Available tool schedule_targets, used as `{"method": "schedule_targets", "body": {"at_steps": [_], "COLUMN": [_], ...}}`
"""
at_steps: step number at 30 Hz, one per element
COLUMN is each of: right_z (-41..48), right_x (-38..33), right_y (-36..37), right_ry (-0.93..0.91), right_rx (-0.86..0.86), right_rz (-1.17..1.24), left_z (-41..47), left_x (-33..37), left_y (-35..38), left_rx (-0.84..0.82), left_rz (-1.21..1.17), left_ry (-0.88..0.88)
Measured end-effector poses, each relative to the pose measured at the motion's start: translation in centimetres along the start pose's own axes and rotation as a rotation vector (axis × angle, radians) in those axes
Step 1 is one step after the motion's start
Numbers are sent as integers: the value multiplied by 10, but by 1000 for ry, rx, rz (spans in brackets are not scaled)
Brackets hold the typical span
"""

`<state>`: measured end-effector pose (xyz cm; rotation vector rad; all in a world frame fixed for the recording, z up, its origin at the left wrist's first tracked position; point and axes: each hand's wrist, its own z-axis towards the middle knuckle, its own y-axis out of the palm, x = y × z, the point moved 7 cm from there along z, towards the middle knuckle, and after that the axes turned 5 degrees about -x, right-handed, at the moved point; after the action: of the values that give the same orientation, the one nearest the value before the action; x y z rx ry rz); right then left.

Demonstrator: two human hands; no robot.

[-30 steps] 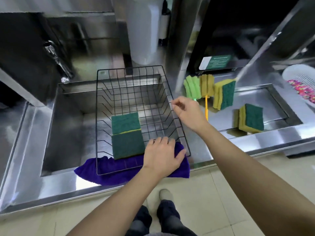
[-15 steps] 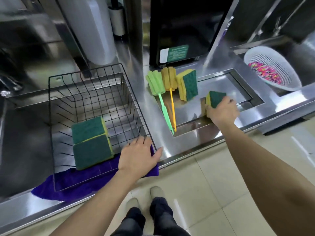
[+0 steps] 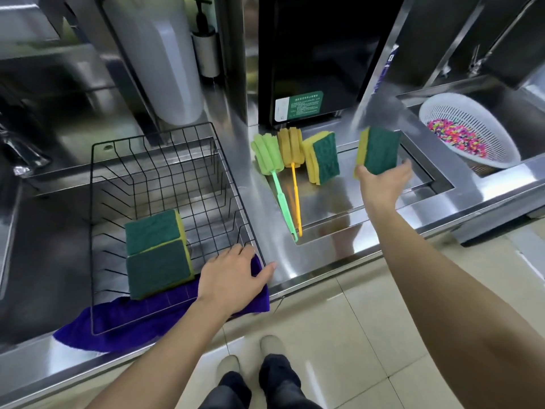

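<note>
- The step in hand looked like the carry: the right hand (image 3: 380, 184) had a scouring sponge (image 3: 380, 150) pinched by its lower end, thumb on one side and fingers curled behind. The sponge stood upright, green face to the camera, clear of the surface (image 3: 265, 219) and above the right end of the sunken tray (image 3: 330, 199).
- The left hand (image 3: 230, 278) lay flat and relaxed on the near right corner of the wire basket (image 3: 165, 160), its grip around nothing, fingertips at the rim and thumb out over the steel. It seemed to be steadying the basket.
- Two sponges (image 3: 156, 252) lay green side up against the basket's near edge, so the job was judged partly done.
- The next move would call for swinging the sponge left across the surface, lifting it over the basket's right rim and setting it in the free space behind the two already there.
- In that path, at the tray's far left corner, stood a leaning sponge (image 3: 323, 157), an orange brush (image 3: 290, 147) and a green brush (image 3: 268, 154), handles pointing toward the near edge; a low carry could knock them.
- A purple cloth (image 3: 126, 323) lay under the basket's near edge, and it might let the basket slide.
- A white colander (image 3: 460, 113) of coloured beads sat at the far right, and a pump bottle (image 3: 206, 51) at the back edge, both well apart from the route.
</note>
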<state>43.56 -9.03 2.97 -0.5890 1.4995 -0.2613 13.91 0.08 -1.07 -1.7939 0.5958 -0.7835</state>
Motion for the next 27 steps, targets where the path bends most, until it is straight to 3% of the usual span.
{"method": "schedule_targets", "body": {"at_steps": [11,19,27], "right_z": [-69,-153,-202], "right_x": [-103,-140,-144], "right_y": [90,188,251], "right_ry": [-305,-514,-588], "right_rx": [-359,-733,-958], "right_rz": [119,-52,-266], "left_z": [-28,-53,-56], "left_x": [-47,-85,-91], "left_y": [-18,-21,-19], "left_rx": [281,342,375], "left_rz": [114,110,93], "left_ry": [-38,-106,-106]}}
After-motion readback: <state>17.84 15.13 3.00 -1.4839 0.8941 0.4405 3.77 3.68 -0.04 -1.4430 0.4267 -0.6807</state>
